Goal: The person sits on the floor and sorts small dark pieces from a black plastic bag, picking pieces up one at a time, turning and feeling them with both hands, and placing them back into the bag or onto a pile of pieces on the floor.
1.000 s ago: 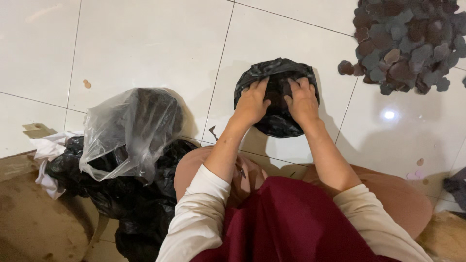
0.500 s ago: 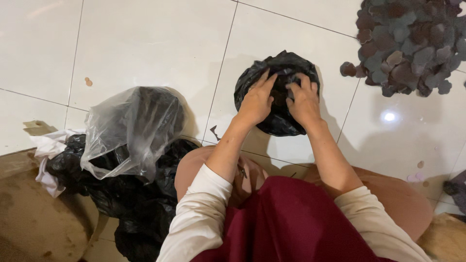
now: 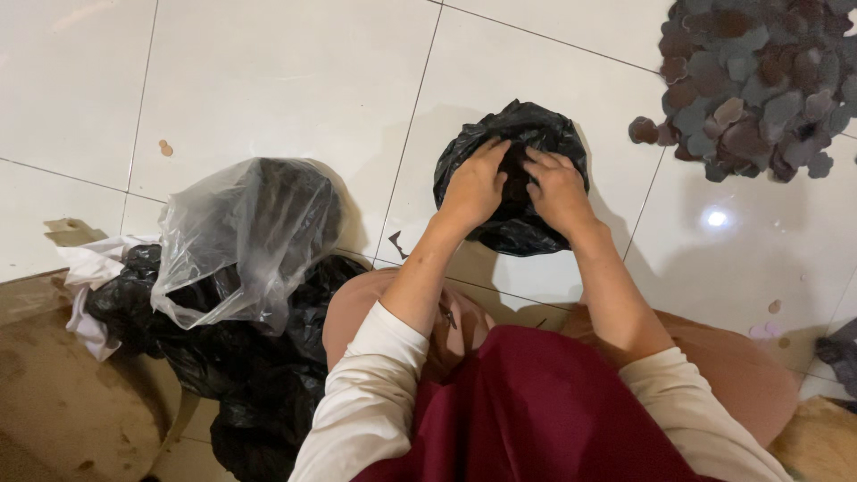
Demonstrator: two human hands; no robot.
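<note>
A glossy white tiled floor (image 3: 268, 80) with thin dark grout lines fills the view, a ceiling light glinting off it at right. At the lower left lies a worn brown sheet, perhaps cardboard (image 3: 62, 419). On its edge, a heap of black plastic bags (image 3: 241, 375) carries a clear plastic bag (image 3: 241, 236). A pile of dark round discs (image 3: 759, 80) sits top right. Centre, a small black plastic bag (image 3: 513, 219) rests on the tile; the left hand (image 3: 473, 187) and right hand (image 3: 558, 187) press on it, fingers curled into its gathered top.
</note>
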